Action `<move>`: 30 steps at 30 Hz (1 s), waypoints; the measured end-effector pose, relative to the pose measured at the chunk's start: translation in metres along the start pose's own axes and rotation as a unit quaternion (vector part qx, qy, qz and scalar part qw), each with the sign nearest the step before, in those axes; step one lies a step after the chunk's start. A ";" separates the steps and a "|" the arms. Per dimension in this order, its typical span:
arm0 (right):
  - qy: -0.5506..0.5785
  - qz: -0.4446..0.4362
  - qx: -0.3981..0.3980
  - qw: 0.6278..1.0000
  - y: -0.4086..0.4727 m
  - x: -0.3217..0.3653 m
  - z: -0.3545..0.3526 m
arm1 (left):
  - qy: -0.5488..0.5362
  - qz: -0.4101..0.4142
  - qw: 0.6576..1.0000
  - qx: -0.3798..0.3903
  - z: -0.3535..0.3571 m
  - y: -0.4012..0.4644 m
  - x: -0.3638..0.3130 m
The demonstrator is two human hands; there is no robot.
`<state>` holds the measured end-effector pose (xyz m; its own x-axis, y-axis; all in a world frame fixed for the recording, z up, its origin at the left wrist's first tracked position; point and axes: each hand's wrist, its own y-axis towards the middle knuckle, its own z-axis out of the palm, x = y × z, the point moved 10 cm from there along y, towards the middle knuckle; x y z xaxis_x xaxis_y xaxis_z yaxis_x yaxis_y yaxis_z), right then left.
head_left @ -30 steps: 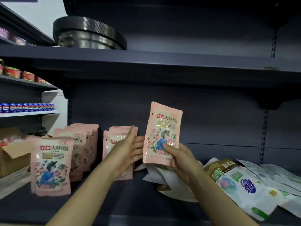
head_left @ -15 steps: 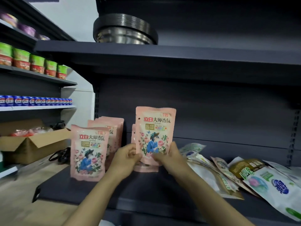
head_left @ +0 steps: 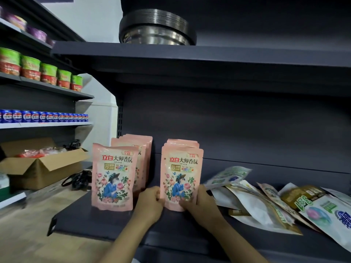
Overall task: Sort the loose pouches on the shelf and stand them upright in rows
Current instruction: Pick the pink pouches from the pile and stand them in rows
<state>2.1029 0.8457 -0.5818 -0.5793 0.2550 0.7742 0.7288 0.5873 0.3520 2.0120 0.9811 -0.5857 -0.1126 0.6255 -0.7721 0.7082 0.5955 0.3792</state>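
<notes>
Stacked metal pans (head_left: 157,28) sit at twelve o'clock on the upper shelf. At nine o'clock: green-lidded tubs (head_left: 40,72), blue cans (head_left: 43,117), an open cardboard box (head_left: 40,167), black cords (head_left: 78,180).

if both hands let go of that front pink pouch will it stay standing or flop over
The pink pouch probably stays up: it stands straight with more pouches behind it. It looks thin and soft, so a nudge may tip it forward, as the left hand and right hand steady it.

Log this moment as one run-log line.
step: standing pink pouch upright | left hand, right hand: gripping its base | loose pouches: unsorted, right
</notes>
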 end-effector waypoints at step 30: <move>-0.059 -0.050 -0.041 0.996 -0.011 0.027 -0.027 | 0.071 0.113 0.952 -0.275 -0.045 -0.040 -0.055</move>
<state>2.0892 0.8249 -0.5510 -0.6859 0.2895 0.6676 0.6898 0.5508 0.4699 1.9581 0.9458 -0.5355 -0.1212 0.8080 -0.5766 0.2571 0.5866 0.7680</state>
